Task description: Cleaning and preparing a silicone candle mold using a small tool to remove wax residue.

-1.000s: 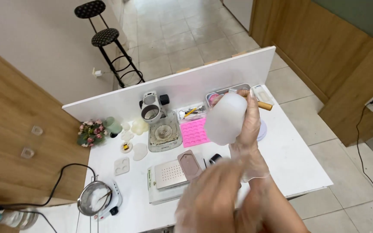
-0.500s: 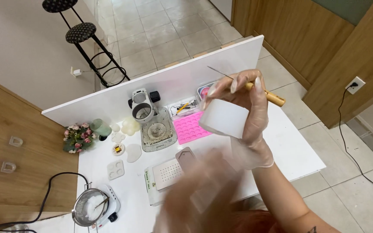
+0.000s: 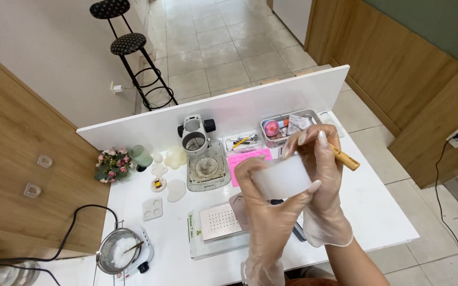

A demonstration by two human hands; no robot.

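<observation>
A white table (image 3: 377,212) stands on a tiled floor (image 3: 223,42), backed by a low white partition (image 3: 239,108), with wood panelling to either side. Above it I hold a white, translucent block (image 3: 282,177) between both gloved hands. My left hand (image 3: 269,212) comes up from below, its fingers (image 3: 247,169) curled over the block's near end and clamped on it. My right hand (image 3: 322,175) wraps the far end, thumb pressed to the block's lower corner, and its fingers (image 3: 314,139) also pinch a wooden-handled tool (image 3: 344,158) that sticks out to the right past my knuckles. Just beyond my fingertips lies a pink mould (image 3: 245,159), and further on a metal tray of small items (image 3: 287,126). Left of my left fingers stands a microscope (image 3: 197,132); below them sits a white perforated plate (image 3: 219,221). Well off to the left are a small bunch of flowers (image 3: 113,163) and a pot on a heater (image 3: 120,251).
</observation>
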